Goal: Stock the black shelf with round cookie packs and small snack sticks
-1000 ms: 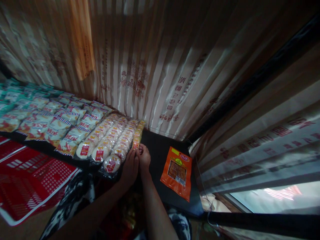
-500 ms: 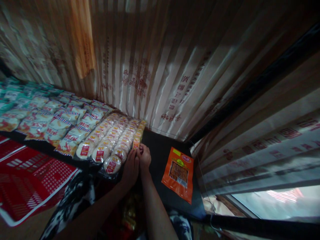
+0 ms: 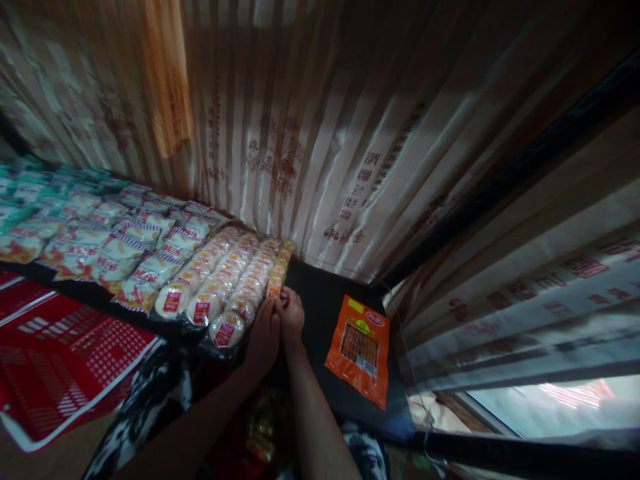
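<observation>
My left hand (image 3: 264,337) and my right hand (image 3: 291,312) meet at the near end of a narrow row of small yellow packets (image 3: 283,261). Fingers of both hands close round the nearest yellow packet (image 3: 275,287), which has an orange-red front; the fingertips partly hide it. Just left of my left hand lie rows of round, pale crackers (image 3: 226,330) in clear wrappers with red labels. To the right of my hands, apart from them, an orange snack bag (image 3: 359,350) with a clear window lies flat on the black tabletop (image 3: 313,293).
Further left are white snack bags with striped edges (image 3: 148,273) and green bags (image 3: 30,187). A red plastic bag (image 3: 75,353) lies at the lower left. Pleated printed curtains (image 3: 320,147) hang behind the table, and a dark pole (image 3: 480,193) slants across the right side.
The view has shifted very slightly. Both hands stay at the near end of the yellow row, with only a small movement of the fingers.
</observation>
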{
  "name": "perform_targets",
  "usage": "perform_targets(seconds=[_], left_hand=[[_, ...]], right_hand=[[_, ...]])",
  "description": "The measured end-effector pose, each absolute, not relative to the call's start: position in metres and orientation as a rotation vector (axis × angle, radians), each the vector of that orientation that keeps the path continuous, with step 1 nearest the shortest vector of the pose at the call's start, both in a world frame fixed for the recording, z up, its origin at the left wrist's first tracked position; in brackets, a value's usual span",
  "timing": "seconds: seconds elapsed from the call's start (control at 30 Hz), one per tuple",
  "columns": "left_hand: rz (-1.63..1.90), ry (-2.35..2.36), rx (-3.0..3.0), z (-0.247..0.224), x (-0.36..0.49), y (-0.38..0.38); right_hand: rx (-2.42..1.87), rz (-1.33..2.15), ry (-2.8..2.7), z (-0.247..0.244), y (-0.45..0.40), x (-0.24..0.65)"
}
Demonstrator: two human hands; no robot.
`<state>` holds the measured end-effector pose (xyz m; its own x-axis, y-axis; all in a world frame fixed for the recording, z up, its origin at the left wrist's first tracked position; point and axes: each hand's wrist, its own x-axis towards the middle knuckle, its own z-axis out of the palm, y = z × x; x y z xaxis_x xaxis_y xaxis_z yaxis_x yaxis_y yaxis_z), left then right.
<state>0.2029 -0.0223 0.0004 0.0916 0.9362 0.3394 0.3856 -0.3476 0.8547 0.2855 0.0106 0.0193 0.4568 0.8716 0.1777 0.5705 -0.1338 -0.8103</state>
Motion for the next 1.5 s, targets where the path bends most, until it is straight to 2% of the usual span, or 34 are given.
perform_targets(seconds=[0.2,0.87,1.17,1.5], left_hand=[[1.234,1.290,1.776,-0.001,0.203,-0.023],[1.279,1.286,1.964,0.016,0.198,-0.030],[1.157,1.068,2.191,0.025,0.188,-0.058],[1.079,1.038,1.963,0.023,0.164,-0.115]], right_hand=[[-1.820,0.302,-1.206,0.015,0.013,0.285],[-1.814,0.374,-1.223,0.013,0.006,0.286],[-1.755,0.382,-1.137,0.008,-0.039,0.286],[-1.690,0.434,-1.160,0.019,-0.106,0.258]])
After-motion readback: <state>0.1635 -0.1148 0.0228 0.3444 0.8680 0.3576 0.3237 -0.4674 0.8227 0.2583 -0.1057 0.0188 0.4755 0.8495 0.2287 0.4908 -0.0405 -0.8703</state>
